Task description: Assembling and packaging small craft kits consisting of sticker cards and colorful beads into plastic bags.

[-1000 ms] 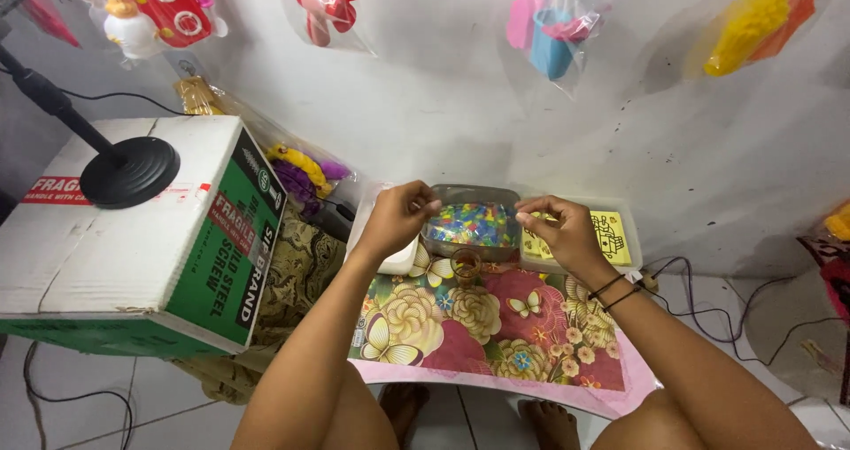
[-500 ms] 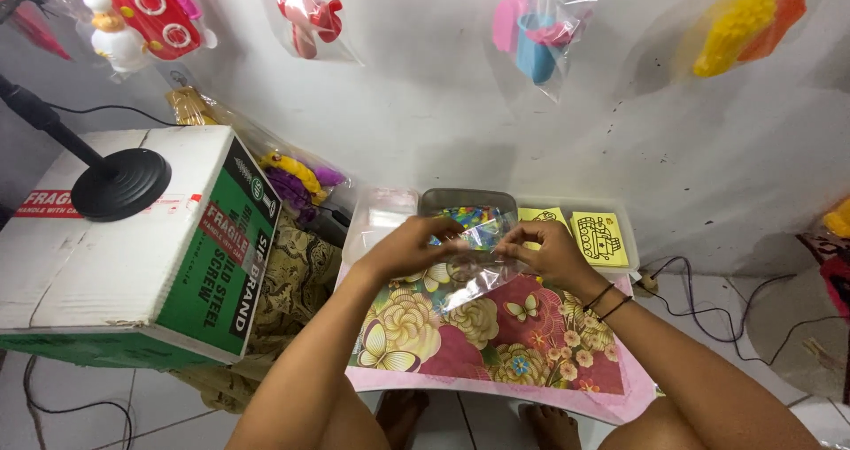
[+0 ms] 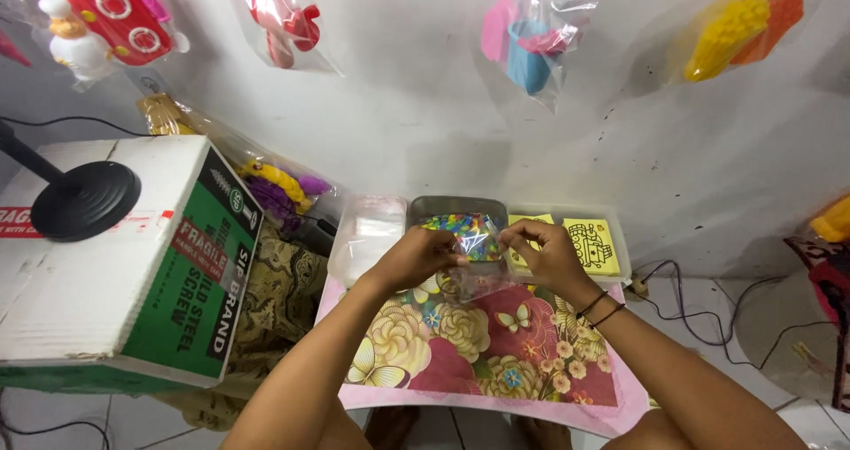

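Both my hands hold a small clear plastic bag [image 3: 476,264] above a flower-patterned board [image 3: 478,353] on my lap. My left hand [image 3: 421,255] pinches its left edge and my right hand [image 3: 544,248] pinches its right top edge. Just behind the bag stands a grey tray [image 3: 429,209] full of small multicoloured beads [image 3: 460,229]. A clear lidded container [image 3: 367,233] sits left of the tray, and a clear tray [image 3: 620,255] with yellow picture cards [image 3: 589,242] sits to the right.
A large white and green cardboard box [image 3: 133,264] stands at left with a black round lamp base [image 3: 84,200] on it. Bagged plastic toys [image 3: 115,16] hang on the white wall. Cables [image 3: 699,313] lie on the floor at right.
My hands have drawn the clear bag back from the bead tray and now hold it a little higher and closer to the tray's front edge.
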